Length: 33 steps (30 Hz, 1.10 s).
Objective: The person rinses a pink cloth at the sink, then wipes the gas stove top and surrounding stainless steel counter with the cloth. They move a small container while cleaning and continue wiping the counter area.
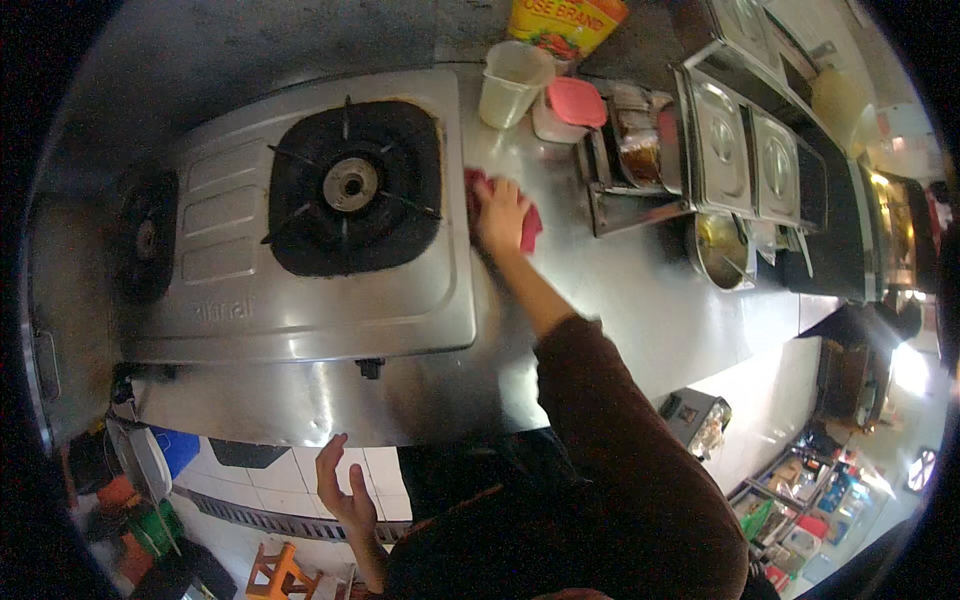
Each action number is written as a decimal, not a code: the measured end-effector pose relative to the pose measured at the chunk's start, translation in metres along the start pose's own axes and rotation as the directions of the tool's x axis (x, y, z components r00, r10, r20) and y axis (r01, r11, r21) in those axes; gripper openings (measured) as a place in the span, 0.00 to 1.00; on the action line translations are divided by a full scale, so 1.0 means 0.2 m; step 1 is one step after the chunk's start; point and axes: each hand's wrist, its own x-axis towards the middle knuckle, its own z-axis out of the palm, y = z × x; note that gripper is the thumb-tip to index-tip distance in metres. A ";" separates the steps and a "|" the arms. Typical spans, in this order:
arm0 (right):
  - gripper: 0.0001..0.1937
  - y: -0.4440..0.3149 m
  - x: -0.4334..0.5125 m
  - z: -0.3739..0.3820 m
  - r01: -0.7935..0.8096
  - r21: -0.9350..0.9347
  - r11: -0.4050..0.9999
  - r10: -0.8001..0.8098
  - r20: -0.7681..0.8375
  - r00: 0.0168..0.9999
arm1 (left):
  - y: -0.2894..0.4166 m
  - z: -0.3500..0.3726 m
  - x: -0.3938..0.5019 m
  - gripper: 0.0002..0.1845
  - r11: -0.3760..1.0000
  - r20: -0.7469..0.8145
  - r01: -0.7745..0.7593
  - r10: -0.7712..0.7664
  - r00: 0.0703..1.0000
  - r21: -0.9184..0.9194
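Observation:
My right hand [504,217] presses a dark red cloth [531,225] onto the stainless steel counter [600,277], close along the right side of a gas stove [322,315]. The fingers lie over the cloth and hide part of it. The stove's nearer burner [350,184] has a black drip area and thin pan supports; a second burner [146,238] is at the far left. Below the counter's front edge, my left hand [346,484] hangs in the air with its fingers apart, holding nothing.
Behind my right hand stand a translucent plastic jug [511,86], a pink-lidded tub [571,109] and a yellow packet [566,26]. To the right are a metal rack [637,217], lidded steel food pans [720,146] and a steel pot [716,251]. An orange stool [279,574] is on the floor.

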 end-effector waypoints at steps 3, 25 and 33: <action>0.15 0.05 -0.69 -0.17 0.040 0.050 0.998 -0.045 0.106 0.993 | 0.01 0.03 0.10 0.17 0.996 0.059 -0.084 0.085 0.995 -0.015; 0.14 -0.44 -1.40 -0.25 -0.183 0.059 0.981 0.177 0.097 0.979 | -0.14 -0.23 0.50 0.16 0.948 0.408 -0.314 0.311 0.858 -0.062; 0.17 -0.13 -1.50 -0.41 -0.567 0.312 0.762 0.290 0.619 0.730 | -0.16 -0.25 0.60 0.15 0.924 0.495 -0.375 0.362 0.790 -0.076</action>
